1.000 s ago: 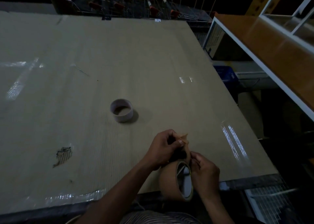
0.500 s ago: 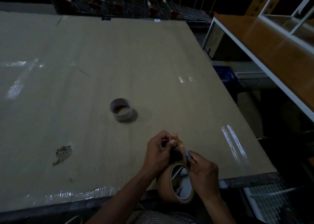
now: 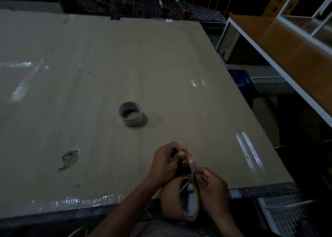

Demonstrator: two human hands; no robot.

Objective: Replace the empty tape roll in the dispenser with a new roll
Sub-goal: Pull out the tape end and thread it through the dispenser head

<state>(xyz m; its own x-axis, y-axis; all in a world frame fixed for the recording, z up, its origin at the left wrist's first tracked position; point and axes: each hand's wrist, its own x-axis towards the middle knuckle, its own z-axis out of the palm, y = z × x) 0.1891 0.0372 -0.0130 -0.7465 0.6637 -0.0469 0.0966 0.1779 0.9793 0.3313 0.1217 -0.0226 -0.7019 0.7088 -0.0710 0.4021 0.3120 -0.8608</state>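
A full brown tape roll (image 3: 170,200) stands on edge at the near table edge, mounted on a dispenser whose grey hub (image 3: 188,199) shows inside the roll. My left hand (image 3: 167,163) pinches the crinkled free end of the tape (image 3: 187,155) above the roll. My right hand (image 3: 212,186) grips the dispenser's right side, where a thin blue part (image 3: 195,170) shows by the fingertips. The empty tape core (image 3: 130,113), a pale cardboard ring, lies flat on the cardboard sheet farther back and to the left, apart from both hands.
A large cardboard sheet (image 3: 107,65) covers the table, with a torn patch (image 3: 69,159) at the near left. An orange shelf with white frame (image 3: 287,56) runs along the right. Shopping trolleys (image 3: 143,1) stand behind the table. A wire rack (image 3: 287,213) sits at the lower right.
The roll and dispenser have dropped slightly toward the table edge. My left hand still pinches the tape end, which has shifted a little right over the roll.
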